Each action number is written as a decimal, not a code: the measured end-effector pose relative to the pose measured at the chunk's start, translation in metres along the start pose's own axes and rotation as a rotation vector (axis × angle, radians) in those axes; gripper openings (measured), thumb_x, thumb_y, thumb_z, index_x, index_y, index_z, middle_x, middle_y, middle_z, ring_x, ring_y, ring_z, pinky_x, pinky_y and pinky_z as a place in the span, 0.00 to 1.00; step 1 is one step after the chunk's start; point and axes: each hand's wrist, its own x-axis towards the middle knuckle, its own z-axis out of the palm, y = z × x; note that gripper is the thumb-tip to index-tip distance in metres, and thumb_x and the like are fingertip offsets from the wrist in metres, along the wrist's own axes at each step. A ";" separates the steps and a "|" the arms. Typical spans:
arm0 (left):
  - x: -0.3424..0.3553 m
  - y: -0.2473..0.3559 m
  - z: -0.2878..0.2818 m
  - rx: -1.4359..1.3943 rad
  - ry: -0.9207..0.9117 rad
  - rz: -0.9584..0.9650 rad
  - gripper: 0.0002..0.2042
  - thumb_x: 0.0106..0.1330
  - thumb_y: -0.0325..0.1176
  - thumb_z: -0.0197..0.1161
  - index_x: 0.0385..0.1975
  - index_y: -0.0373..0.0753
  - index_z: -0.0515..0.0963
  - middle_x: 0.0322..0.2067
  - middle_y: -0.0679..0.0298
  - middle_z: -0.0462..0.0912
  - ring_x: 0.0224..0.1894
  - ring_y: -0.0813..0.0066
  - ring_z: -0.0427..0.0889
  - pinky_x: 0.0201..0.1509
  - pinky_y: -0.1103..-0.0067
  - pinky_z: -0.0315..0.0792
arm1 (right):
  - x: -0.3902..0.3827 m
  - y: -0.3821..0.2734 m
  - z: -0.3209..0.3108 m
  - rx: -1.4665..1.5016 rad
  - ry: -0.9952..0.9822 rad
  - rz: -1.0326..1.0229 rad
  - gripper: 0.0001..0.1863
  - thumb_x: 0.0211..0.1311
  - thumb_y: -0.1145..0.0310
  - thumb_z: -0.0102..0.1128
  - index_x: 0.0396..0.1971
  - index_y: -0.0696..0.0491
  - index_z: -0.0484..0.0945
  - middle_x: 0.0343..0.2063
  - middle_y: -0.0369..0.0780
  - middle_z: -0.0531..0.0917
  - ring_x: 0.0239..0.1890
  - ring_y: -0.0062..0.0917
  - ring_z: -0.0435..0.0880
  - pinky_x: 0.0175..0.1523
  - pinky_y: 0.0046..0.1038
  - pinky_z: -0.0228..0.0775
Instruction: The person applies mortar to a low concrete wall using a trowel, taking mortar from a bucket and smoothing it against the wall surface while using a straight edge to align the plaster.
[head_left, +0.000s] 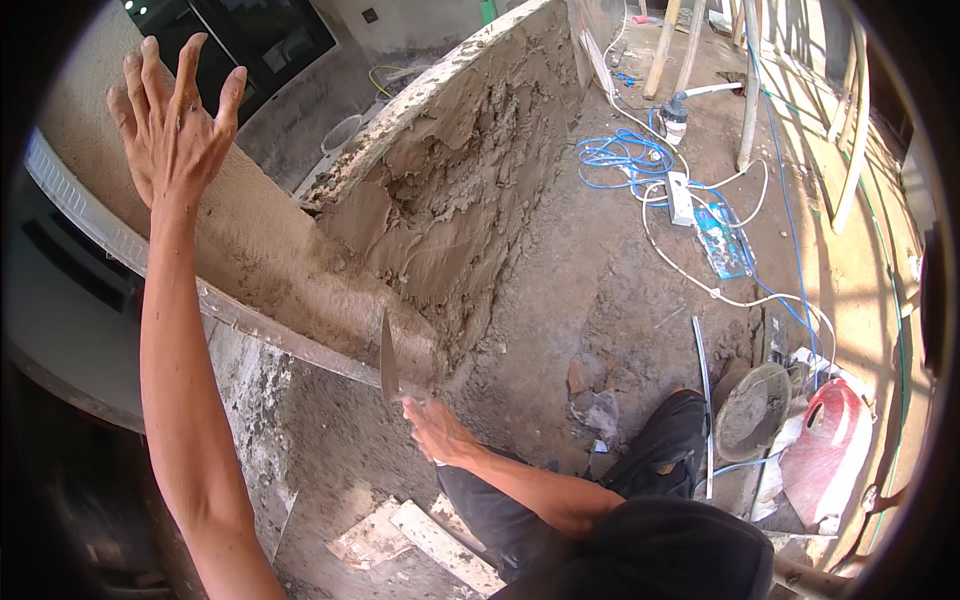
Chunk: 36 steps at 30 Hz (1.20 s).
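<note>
My left hand (175,130) is raised at the upper left with its fingers spread, and nothing is in it. It is in front of a plastered surface; whether it touches that surface I cannot tell. My right hand (440,430) is wrapped round the handle of a trowel (388,358), whose blade points up. The blade is beside the lower corner of a low wall. Thick, uneven wet mortar (450,190) covers one face of this wall, while the adjoining strip of plaster (285,240) looks smoother and lighter.
On the right lie a blue cable coil (612,158), a white power strip (679,198) and trailing cords. Wooden poles (663,50) stand behind them. Near my legs are a round mortar container (752,412), a red and white bag (825,450), a thin straight strip (704,400) and boards (445,548).
</note>
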 end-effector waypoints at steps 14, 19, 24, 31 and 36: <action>0.009 0.010 0.003 -0.008 0.038 0.021 0.34 0.66 0.74 0.42 0.70 0.69 0.60 0.73 0.56 0.58 0.77 0.53 0.52 0.79 0.52 0.37 | 0.116 0.014 -0.081 0.866 0.244 0.327 0.30 0.73 0.37 0.45 0.37 0.54 0.68 0.15 0.32 0.65 0.11 0.19 0.63 0.16 0.27 0.58; 0.017 0.036 -0.025 0.736 -0.439 -0.008 0.33 0.66 0.73 0.42 0.70 0.70 0.61 0.73 0.56 0.59 0.76 0.53 0.53 0.79 0.52 0.38 | 0.093 -0.028 -0.040 0.532 0.336 0.181 0.29 0.74 0.41 0.46 0.39 0.58 0.66 0.15 0.36 0.68 0.11 0.22 0.68 0.14 0.30 0.64; 0.020 0.033 -0.028 0.518 -0.419 -0.064 0.32 0.68 0.70 0.44 0.70 0.67 0.63 0.73 0.59 0.57 0.77 0.58 0.51 0.79 0.53 0.37 | 0.062 -0.035 0.017 0.522 0.248 0.127 0.34 0.71 0.36 0.48 0.42 0.59 0.65 0.17 0.38 0.70 0.13 0.24 0.71 0.16 0.31 0.69; 0.027 0.035 -0.045 0.236 -0.538 -0.222 0.32 0.70 0.65 0.43 0.72 0.64 0.60 0.77 0.63 0.47 0.80 0.64 0.42 0.82 0.62 0.28 | -0.056 -0.052 -0.020 0.133 -0.198 0.208 0.29 0.71 0.37 0.52 0.36 0.53 0.68 0.16 0.33 0.71 0.14 0.19 0.71 0.18 0.27 0.67; 0.024 0.034 -0.048 0.187 -0.526 -0.239 0.31 0.71 0.64 0.42 0.73 0.65 0.59 0.78 0.63 0.47 0.80 0.64 0.42 0.82 0.63 0.29 | -0.168 -0.077 -0.149 -0.410 0.271 -0.058 0.27 0.68 0.43 0.60 0.39 0.57 0.72 0.16 0.34 0.75 0.16 0.17 0.74 0.21 0.24 0.65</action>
